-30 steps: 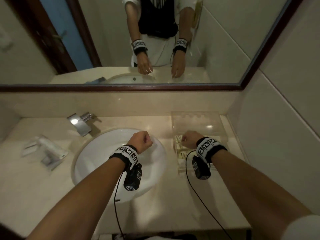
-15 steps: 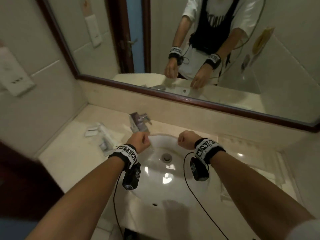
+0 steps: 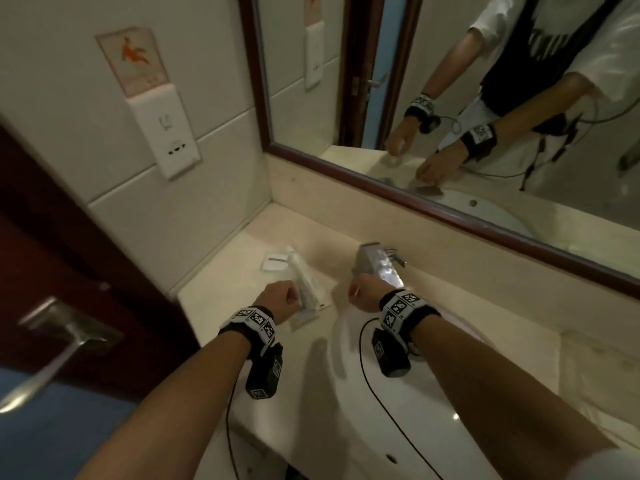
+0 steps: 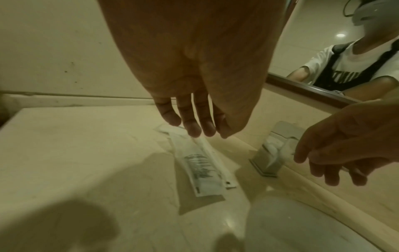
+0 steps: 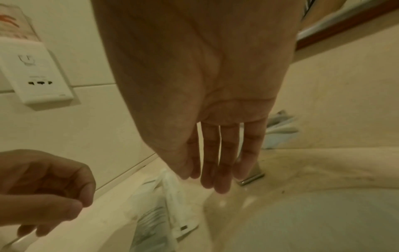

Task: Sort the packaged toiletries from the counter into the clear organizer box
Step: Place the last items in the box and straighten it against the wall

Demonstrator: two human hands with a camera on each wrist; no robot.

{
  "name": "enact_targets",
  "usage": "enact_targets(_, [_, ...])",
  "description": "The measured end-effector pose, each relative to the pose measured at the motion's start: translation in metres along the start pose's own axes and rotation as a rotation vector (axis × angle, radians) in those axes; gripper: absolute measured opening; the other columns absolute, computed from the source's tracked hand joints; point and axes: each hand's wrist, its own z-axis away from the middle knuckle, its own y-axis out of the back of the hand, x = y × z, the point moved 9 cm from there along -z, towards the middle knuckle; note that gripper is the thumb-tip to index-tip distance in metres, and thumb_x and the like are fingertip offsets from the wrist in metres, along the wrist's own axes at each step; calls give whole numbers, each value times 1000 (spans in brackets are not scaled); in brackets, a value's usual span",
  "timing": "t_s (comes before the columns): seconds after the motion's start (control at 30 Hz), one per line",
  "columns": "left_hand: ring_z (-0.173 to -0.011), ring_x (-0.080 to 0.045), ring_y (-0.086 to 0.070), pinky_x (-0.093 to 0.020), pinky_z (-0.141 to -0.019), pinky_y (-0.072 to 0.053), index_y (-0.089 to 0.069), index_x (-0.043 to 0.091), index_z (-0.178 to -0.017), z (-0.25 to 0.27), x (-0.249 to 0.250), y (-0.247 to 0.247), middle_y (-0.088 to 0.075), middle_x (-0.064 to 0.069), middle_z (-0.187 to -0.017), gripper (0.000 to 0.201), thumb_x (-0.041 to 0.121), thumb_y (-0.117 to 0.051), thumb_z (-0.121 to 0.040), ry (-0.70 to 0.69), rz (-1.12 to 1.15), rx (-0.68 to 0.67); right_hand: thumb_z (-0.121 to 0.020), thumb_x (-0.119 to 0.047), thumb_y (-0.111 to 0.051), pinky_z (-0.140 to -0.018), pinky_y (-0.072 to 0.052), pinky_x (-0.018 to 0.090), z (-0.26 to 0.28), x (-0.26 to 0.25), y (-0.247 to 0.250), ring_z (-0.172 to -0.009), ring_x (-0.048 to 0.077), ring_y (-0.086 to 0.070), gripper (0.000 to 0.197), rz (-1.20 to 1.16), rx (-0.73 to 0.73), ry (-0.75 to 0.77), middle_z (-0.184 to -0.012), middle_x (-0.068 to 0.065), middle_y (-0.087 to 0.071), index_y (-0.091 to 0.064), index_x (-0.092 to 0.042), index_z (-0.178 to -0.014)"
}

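Several sealed white toiletry packets [image 3: 306,287] lie in a loose pile on the beige counter, left of the faucet; a small white sachet [image 3: 274,263] sits behind them. In the left wrist view the long printed packet [image 4: 201,168] lies just below my left hand [image 4: 195,130], whose relaxed fingers hang above it and hold nothing. My left hand [image 3: 282,299] hovers at the near end of the pile. My right hand [image 3: 360,294] is over the sink's back rim by the faucet, its fingers [image 5: 212,180] straight and empty. The clear organizer box [image 3: 595,355] shows only faintly at the far right.
A chrome faucet [image 3: 379,265] stands right of the packets, the white sink basin [image 3: 398,403] below it. A tiled wall with a socket plate [image 3: 166,133] closes the left side, with a dark door and handle [image 3: 59,334] nearer. The mirror [image 3: 450,98] spans the back.
The view has swung left, away from the organizer box. Both hands have moved left from over the box and sink, to the packet pile and the faucet. They hold nothing.
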Motion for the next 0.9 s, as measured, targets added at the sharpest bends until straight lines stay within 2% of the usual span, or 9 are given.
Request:
enact_targets(0.13, [-84,-28,-61,-35,-76,-50,-56,16,-78,-8,-45,13,-64,-8,-84,7,11,-61,-80,51,27,9,-94,-25,-55,-92,-48,33,-36,-23,-19,-113,29,-60,28,11,-29,-41,-118,10,-64,-65,-10,-115])
enact_targets(0.2, [-82,-26,-59,-33,-76,-49,-56,16,-79,-11,-62,17,-66,-11,-86,7,11,-61,-80,66,24,7,-92,-24,-59,-96,-48,32,-53,-29,-29,-116,28,-58,31,-17,-33,-42,-121,10,-63,-62,-10,-119])
enact_targets(0.3, [-78,-20,-55,-26,-72,-44,-56,17,-79,-19,-81,21,-61,-4,-82,8,11,-60,-80,72,23,10,-90,-26,-60,-98,-46,34,-72,-37,-38,-116,27,-56,33,-45,22,-35,-125,10,-60,-60,-13,-120])
enact_targets(0.43, [-77,-16,-52,-20,-70,-37,-55,17,-80,-28,-95,21,-58,0,-82,9,10,-60,-81,77,17,10,-89,-24,-62,-94,-45,34,-89,-42,-49,-115,29,-53,39,-79,83,-66,-130,12,-51,-54,-10,-124])
enact_targets(0.57, [-76,-16,-53,-21,-69,-38,-55,17,-80,-36,-101,13,-59,0,-81,9,10,-60,-80,70,41,-21,-84,-30,-68,-91,-49,41,-97,-42,-65,-108,36,-55,50,-155,88,-106,-126,16,-49,-46,-10,-125])
enact_targets(0.67, [-76,-17,-55,-22,-69,-40,-56,17,-79,-41,-100,6,-60,-1,-81,8,9,-59,-80,66,76,-30,-81,-30,-72,-90,-48,41,-99,-37,-68,-110,36,-55,59,-206,94,-148,-123,17,-52,-43,-8,-128])
enact_targets(0.77, [-76,-18,-54,-23,-69,-40,-56,16,-79,-44,-96,-3,-59,-2,-82,9,8,-59,-80,53,84,-57,-82,-20,-70,-87,-48,36,-98,-31,-69,-111,34,-57,48,-133,71,-175,-121,18,-58,-50,-4,-121])
enact_targets(0.9, [-79,-20,-54,-26,-72,-44,-56,16,-81,-51,-93,-10,-57,-4,-84,9,8,-60,-80,54,85,-66,-85,-19,-63,-84,-48,33,-90,-24,-66,-107,32,-60,30,-53,35,-182,-116,17,-63,-60,-2,-109])
